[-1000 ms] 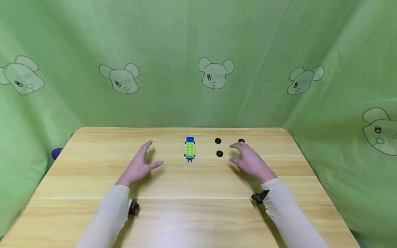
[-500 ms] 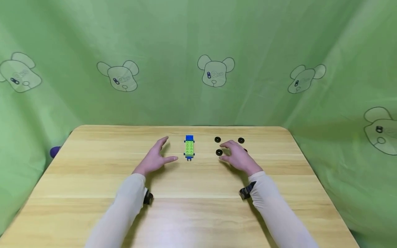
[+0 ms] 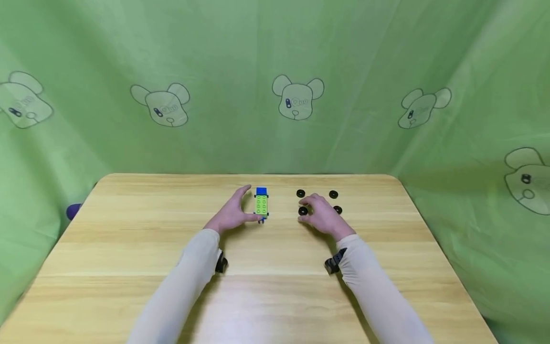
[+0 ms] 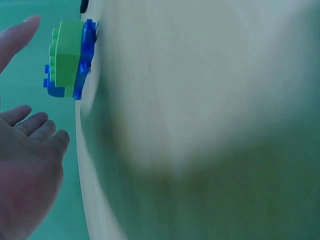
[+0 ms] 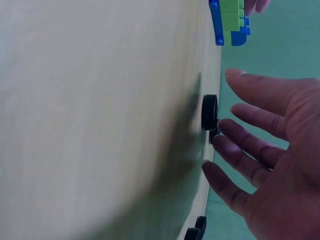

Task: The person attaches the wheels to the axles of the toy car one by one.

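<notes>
A green and blue toy brick car body (image 3: 261, 204) with studs on top sits near the back of the table; small pegs stick out at its sides. My left hand (image 3: 231, 213) is spread beside it, thumb and fingers apart, the thumb overlapping its near end in the head view. In the left wrist view the car body (image 4: 69, 57) shows apart from the fingers. My right hand (image 3: 323, 216) hovers over the near-left black toy tyre (image 3: 302, 210), thumb and fingers spread around it. That tyre (image 5: 209, 112) lies flat below the fingertips in the right wrist view.
More black tyres lie close by: one at the back left (image 3: 301, 193), one at the back right (image 3: 333, 194), and one beside the right hand (image 3: 338, 209). A green curtain (image 3: 240, 134) hangs behind the wooden table (image 3: 275, 296).
My left hand has moved right and forward to the car body. My right hand has moved left to the near tyre, uncovering the tyres on the right. The car body has stayed put.
</notes>
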